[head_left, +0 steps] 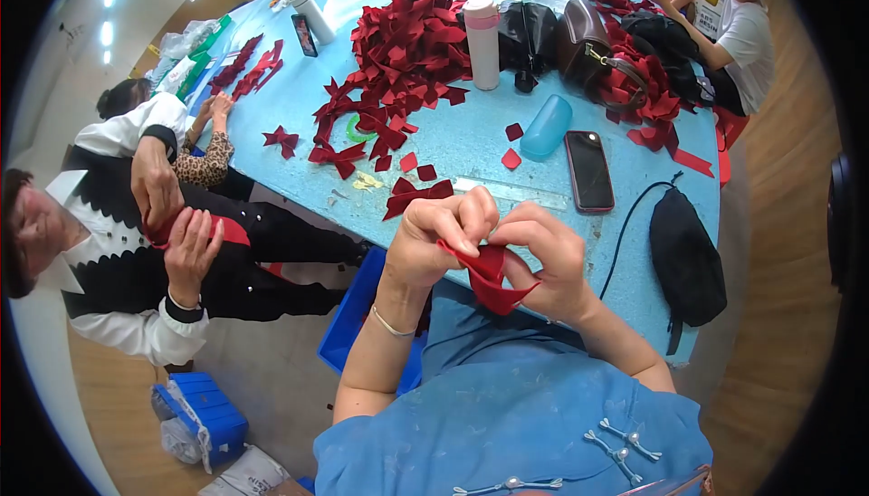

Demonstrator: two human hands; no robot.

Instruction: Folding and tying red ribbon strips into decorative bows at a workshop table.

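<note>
Centrally, red fabric [490, 281]; elsewhere, printed bag [248, 475]

1. Folded ribbon [493, 288]: red cloth, matt and velvety.
2. Heaped bows [407, 43]: matt red cloth of similar look.
3. Desk [299, 102]: blue surface with a faint sheen, scuffed in places.
4. Ruler [516, 192]: clear, smooth plastic.
5. Case [548, 127]: smooth, glossy blue plastic.
6. Phone [590, 170] beside it: dark, glossy, glass-like face.
7. Handbag [579, 43]: shiny brown, leather-like, with metal fittings.
8. Pouch [688, 256]: matt black cloth.
</note>
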